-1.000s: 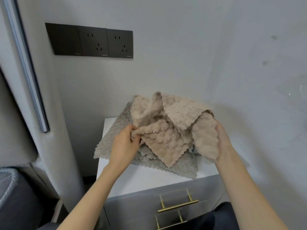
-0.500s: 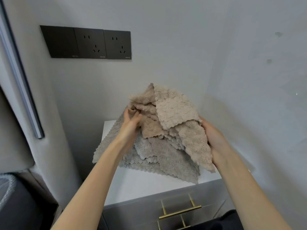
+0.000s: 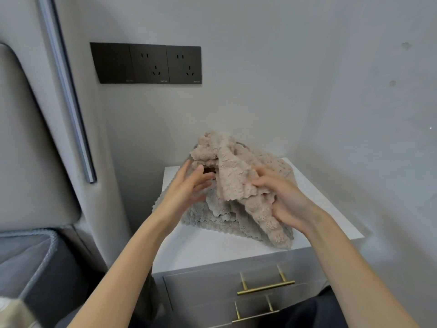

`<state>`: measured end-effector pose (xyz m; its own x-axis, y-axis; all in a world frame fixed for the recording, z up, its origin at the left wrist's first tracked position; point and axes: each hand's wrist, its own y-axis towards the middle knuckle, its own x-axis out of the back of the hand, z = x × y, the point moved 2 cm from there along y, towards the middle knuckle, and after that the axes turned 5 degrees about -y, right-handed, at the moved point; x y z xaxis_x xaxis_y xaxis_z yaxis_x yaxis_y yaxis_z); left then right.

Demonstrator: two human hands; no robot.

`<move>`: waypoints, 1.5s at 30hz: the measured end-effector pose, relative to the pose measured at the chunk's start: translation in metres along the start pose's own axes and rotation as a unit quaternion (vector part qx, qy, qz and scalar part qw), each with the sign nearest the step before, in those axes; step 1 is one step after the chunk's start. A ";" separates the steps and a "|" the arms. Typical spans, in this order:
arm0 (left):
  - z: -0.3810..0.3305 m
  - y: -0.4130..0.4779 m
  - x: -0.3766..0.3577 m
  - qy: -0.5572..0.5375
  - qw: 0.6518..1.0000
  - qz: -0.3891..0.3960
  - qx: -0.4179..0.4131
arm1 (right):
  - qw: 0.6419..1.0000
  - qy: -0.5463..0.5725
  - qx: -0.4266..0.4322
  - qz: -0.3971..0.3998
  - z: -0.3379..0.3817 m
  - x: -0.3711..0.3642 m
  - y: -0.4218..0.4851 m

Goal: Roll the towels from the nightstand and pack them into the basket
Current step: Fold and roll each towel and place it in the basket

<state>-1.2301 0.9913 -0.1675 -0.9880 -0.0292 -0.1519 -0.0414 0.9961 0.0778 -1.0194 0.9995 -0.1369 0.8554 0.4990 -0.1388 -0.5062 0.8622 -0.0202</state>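
A crumpled beige towel lies on top of a grey towel, both heaped on the white top of the nightstand. My right hand grips the beige towel's lower right part, fingers curled into the cloth. My left hand is at the pile's left side with its fingers spread, touching the towels but not closed on them. The basket is not in view.
The nightstand stands in a corner, with walls behind and to the right. Its grey drawers have brass handles. Black wall sockets sit above. A padded headboard and a grey bed edge are on the left.
The towels, held up in both hands before, have come down onto the nightstand. My left hand has let go of the beige towel and opened. The camera has tilted downward.
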 end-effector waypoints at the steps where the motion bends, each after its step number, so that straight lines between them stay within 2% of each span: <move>1: -0.001 -0.004 0.002 -0.031 0.999 0.022 0.026 | 1.000 -0.013 -0.017 0.021 -0.002 -0.006 -0.002; 4: 0.000 -0.008 0.007 -0.067 0.993 0.083 0.055 | 0.984 -0.149 -0.059 0.083 -0.011 -0.018 -0.005; 7: 0.004 -0.008 0.009 -0.043 0.997 0.049 0.035 | 0.954 -0.274 -0.073 0.097 -0.023 -0.020 -0.005; 10: 0.011 -0.007 0.009 -0.005 1.000 -0.015 0.026 | 0.938 -0.331 -0.078 0.068 -0.029 -0.015 -0.004; 13: 0.013 -0.006 0.008 0.010 0.999 -0.039 0.012 | 0.926 -0.374 -0.040 -0.023 -0.034 -0.001 -0.005; 16: 0.007 -0.006 0.012 0.048 0.996 -0.062 -0.033 | 0.866 -0.480 0.006 -0.139 -0.038 0.012 -0.008; 20: -0.003 -0.011 0.021 0.062 0.994 -0.040 -0.082 | 0.770 -0.609 0.009 -0.191 -0.047 0.012 -0.007; 21: -0.005 -0.013 0.023 0.069 0.992 -0.039 -0.094 | 0.756 -0.622 0.019 -0.204 -0.048 0.011 -0.006; 26: -0.012 -0.022 0.041 0.104 0.978 -0.095 -0.154 | 0.754 -0.605 0.089 -0.239 -0.042 0.007 -0.003; 29: -0.012 -0.026 0.051 0.126 0.972 -0.118 -0.161 | 0.754 -0.623 0.075 -0.195 -0.044 0.001 0.000; 31: -0.011 -0.029 0.053 0.138 0.972 -0.108 -0.158 | 0.740 -0.648 0.052 -0.171 -0.048 -0.006 0.003; 33: -0.011 -0.031 0.056 0.155 0.968 -0.106 -0.165 | 0.723 -0.659 0.086 -0.188 -0.048 -0.013 0.005; 34: -0.011 -0.031 0.058 0.163 0.966 -0.114 -0.167 | 0.727 -0.647 0.111 -0.201 -0.047 -0.015 0.006; 35: -0.010 -0.032 0.061 0.167 0.963 -0.128 -0.167 | 0.748 -0.617 0.124 -0.211 -0.044 -0.016 0.008; 36: -0.010 -0.032 0.065 0.166 0.962 -0.145 -0.161 | 0.791 -0.556 0.129 -0.222 -0.039 -0.014 0.009; 37: -0.009 -0.032 0.068 0.159 0.962 -0.162 -0.150 | 0.851 -0.452 0.124 -0.237 -0.033 -0.011 0.011; 38: -0.007 -0.031 0.071 0.150 0.964 -0.176 -0.135 | 0.906 -0.320 0.111 -0.252 -0.027 -0.007 0.013; 39: -0.006 -0.030 0.074 0.143 0.965 -0.188 -0.115 | 0.943 -0.181 0.096 -0.263 -0.023 -0.003 0.015; 40: -0.004 -0.029 0.076 0.139 0.966 -0.196 -0.093 | 0.958 -0.058 0.092 -0.265 -0.018 -0.001 0.017; 42: 0.000 -0.025 0.078 0.131 0.971 -0.195 -0.046 | 0.956 0.112 0.102 -0.250 -0.013 0.001 0.024; 44: 0.005 -0.021 0.079 0.136 0.975 -0.176 0.000 | 0.960 0.145 0.111 -0.211 -0.013 -0.001 0.031; 45: 0.008 -0.020 0.079 0.147 0.975 -0.163 0.027 | 0.969 0.097 0.103 -0.202 -0.016 -0.001 0.033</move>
<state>-1.3062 0.9694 -0.1889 -0.9238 -0.3605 0.1291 -0.3613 0.9323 0.0187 -1.0392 1.0259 -0.1531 0.9325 0.1081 -0.3446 -0.0841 0.9929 0.0839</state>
